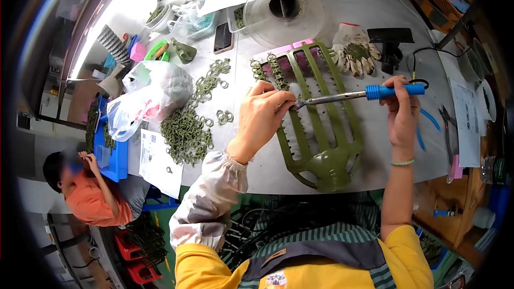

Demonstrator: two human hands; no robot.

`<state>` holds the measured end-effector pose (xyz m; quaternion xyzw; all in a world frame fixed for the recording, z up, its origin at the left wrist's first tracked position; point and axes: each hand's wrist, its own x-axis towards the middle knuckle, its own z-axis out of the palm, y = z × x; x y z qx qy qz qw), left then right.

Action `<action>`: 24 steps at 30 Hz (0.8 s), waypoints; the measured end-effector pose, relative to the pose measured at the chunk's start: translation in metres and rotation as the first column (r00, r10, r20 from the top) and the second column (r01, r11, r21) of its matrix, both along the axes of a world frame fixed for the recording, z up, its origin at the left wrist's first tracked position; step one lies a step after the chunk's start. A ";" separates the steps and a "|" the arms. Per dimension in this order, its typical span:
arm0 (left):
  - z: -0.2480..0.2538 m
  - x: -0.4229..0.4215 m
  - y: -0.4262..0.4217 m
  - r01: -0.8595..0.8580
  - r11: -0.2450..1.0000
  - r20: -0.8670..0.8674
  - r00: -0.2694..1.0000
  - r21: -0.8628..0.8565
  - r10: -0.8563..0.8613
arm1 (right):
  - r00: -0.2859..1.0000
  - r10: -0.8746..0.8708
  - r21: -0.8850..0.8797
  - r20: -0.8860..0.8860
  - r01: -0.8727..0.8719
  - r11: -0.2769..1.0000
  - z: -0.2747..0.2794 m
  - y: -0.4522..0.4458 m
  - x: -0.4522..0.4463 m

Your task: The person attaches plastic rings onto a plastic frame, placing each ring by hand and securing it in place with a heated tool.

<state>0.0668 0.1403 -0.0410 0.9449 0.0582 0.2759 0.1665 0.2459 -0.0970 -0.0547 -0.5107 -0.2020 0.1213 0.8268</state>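
Observation:
My right hand grips the blue handle of a soldering iron, which points left across a green pronged rack. The iron's tip meets the fingertips of my left hand, close to the rack's left bars. Those left fingers are pinched together; whatever is between them is too small to make out. Small green rings line the upper part of the rack's left bars, while short bare studs show on other bars. Left of my left hand lies a pile of loose green rings.
A clear plastic bag, printed paper and a phone lie to the left. A round clear cover stands behind the rack. A stained glove and pliers are at right. Another person sits far left.

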 end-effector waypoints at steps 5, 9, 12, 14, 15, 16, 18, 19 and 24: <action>-0.001 0.002 0.004 0.015 1.000 -0.027 1.000 0.023 -0.015 | 0.999 -0.033 -0.015 0.039 0.034 0.999 0.007 -0.008 0.001; 0.006 0.000 0.007 0.049 0.998 -0.049 0.998 0.045 -0.047 | 0.997 -0.066 -0.050 0.048 0.069 0.996 0.014 -0.018 0.005; 0.027 -0.014 0.025 -0.014 0.966 0.052 0.998 -0.259 0.029 | 0.998 -0.054 -0.041 0.041 0.056 0.998 0.017 -0.020 0.005; 0.007 -0.036 0.066 -0.199 0.930 0.070 0.971 -0.310 0.231 | 0.998 -0.045 -0.037 0.041 0.046 0.998 0.018 -0.021 0.004; 0.003 -0.051 0.081 -0.298 0.935 -0.057 0.954 -0.191 0.293 | 0.998 -0.038 -0.033 0.041 0.040 0.999 0.018 -0.021 0.004; -0.010 -0.071 0.098 -0.286 0.958 -0.164 0.944 0.034 0.288 | 0.998 -0.036 -0.030 0.047 0.037 0.999 0.019 -0.021 0.003; -0.028 -0.096 0.101 -0.264 0.951 -0.317 0.899 0.163 0.304 | 0.998 -0.031 -0.026 0.061 0.033 0.999 0.019 -0.021 0.001; -0.034 -0.103 0.098 -0.229 0.951 -0.312 0.906 0.210 0.287 | 0.998 -0.031 -0.023 0.062 0.032 0.999 0.019 -0.021 0.001; -0.062 -0.119 0.099 -0.375 0.927 -0.174 0.912 0.015 0.372 | 0.998 -0.021 -0.028 0.064 0.023 0.999 0.022 -0.021 -0.001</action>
